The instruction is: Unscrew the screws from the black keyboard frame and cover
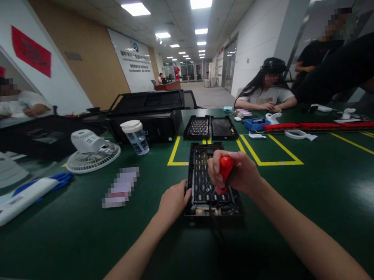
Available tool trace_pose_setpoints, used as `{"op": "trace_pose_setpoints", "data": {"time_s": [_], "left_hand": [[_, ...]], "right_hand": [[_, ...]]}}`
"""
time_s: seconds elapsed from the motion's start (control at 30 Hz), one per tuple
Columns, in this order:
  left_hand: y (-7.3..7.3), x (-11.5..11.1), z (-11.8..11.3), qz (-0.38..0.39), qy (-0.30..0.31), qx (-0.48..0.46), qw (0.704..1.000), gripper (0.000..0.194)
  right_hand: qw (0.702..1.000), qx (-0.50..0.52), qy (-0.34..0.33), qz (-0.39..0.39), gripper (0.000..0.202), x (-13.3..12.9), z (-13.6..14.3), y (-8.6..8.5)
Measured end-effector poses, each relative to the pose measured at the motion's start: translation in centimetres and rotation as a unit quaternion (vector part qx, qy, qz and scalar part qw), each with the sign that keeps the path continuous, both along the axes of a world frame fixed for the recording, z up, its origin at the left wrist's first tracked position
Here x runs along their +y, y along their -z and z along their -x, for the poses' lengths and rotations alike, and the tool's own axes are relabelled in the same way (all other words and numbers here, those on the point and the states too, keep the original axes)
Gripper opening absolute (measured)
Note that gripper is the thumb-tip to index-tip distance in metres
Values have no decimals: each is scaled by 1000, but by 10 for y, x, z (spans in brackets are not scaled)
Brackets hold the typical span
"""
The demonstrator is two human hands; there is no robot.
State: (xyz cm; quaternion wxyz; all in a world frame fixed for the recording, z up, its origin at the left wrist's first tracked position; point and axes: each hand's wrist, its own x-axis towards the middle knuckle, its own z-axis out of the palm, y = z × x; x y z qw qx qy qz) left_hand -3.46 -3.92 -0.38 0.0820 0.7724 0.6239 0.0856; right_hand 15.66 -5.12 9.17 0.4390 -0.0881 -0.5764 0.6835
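Observation:
A black case point(201, 184) with rows of oval cells lies open on the green table, some small parts and dark wires at its near end. My right hand point(237, 170) is closed round a red-handled tool point(225, 168) held over the right side of the case; the tool's tip is hidden. At the case's left edge rests my left hand point(175, 201), its fingers together against the rim and partly hidden behind it.
Behind the case lie two more black trays point(196, 127). A lidded bottle point(136, 137), a white fan point(92, 151) and a blurred-out flat object point(121, 188) are to the left. A blue box point(255, 124) sits at the right, near a seated person.

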Motion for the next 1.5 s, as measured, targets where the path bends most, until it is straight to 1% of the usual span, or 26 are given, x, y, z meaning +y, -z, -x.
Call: {"op": "trace_pose_setpoints", "data": {"time_s": [0.07, 0.2, 0.3, 0.43, 0.57, 0.77, 1.03, 1.2, 1.5], "left_hand": [[2, 1, 1, -8, 6, 1, 1000, 35], [4, 1, 2, -14, 8, 6, 1000, 35], [3, 1, 2, -17, 10, 4, 1000, 35], [1, 1, 1, -11, 5, 3, 1000, 35], [-2, -1, 0, -5, 2, 2, 1000, 36], [-4, -2, -1, 0, -1, -2, 1000, 35], [-3, -1, 0, -6, 3, -3, 1000, 35], [-3, -1, -1, 8, -6, -2, 1000, 35], [1, 0, 1, -11, 3, -2, 1000, 36]], "right_hand": [[1000, 0, -19, 5, 32, 0, 0, -1], [1000, -8, -29, -7, 27, 0, -1, 0], [999, -19, -33, -16, 27, 2, -2, 2], [999, -26, -41, -6, 29, 6, -4, 6], [999, -20, -38, -10, 29, 8, -6, 8], [1000, -26, -14, -5, 29, 11, -9, 9], [998, -35, -61, -6, 27, 12, -14, 8], [998, -48, -50, -7, 26, 10, -13, 8], [998, -64, -15, -11, 22, 6, -12, 3]]}}
